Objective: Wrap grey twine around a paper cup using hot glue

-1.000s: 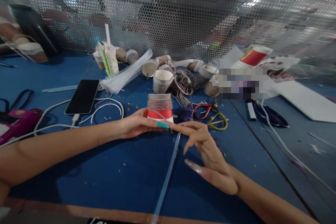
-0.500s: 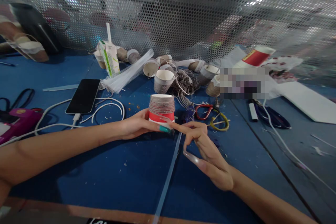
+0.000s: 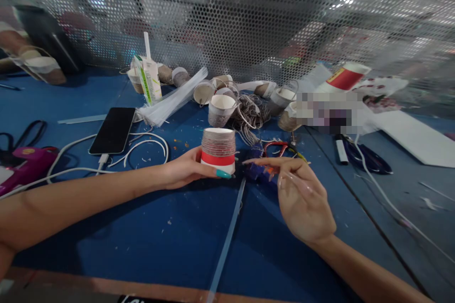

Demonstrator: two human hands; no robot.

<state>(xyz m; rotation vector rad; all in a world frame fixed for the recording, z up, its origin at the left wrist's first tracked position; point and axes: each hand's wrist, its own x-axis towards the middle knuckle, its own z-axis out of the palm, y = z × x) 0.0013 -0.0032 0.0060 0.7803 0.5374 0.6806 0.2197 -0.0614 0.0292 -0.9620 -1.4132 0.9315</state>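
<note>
My left hand (image 3: 188,168) is wrapped round a paper cup (image 3: 218,149). Rows of grey yarn circle the cup's upper part, and a red band with white below shows lower down. To the right, my right hand (image 3: 302,194) hovers apart from the cup, its index finger stretched out and the others loosely bent, with nothing held in it. Behind its fingers lies a dark blue tool with an orange part (image 3: 261,173), largely hidden. Scissors with red and yellow handles (image 3: 279,147) lie just beyond, partly covered by the hand.
Several yarn-wrapped cups (image 3: 222,110) and a grey yarn heap (image 3: 254,111) sit behind. Left are a phone (image 3: 113,130) on a white cable, a drink carton (image 3: 151,80) and a magenta glue gun (image 3: 31,165). A translucent strip (image 3: 227,241) runs towards the front edge.
My right hand has drawn away from the cup to the right and turned, so its fingers no longer touch the cup. The left hand and cup stay in place.
</note>
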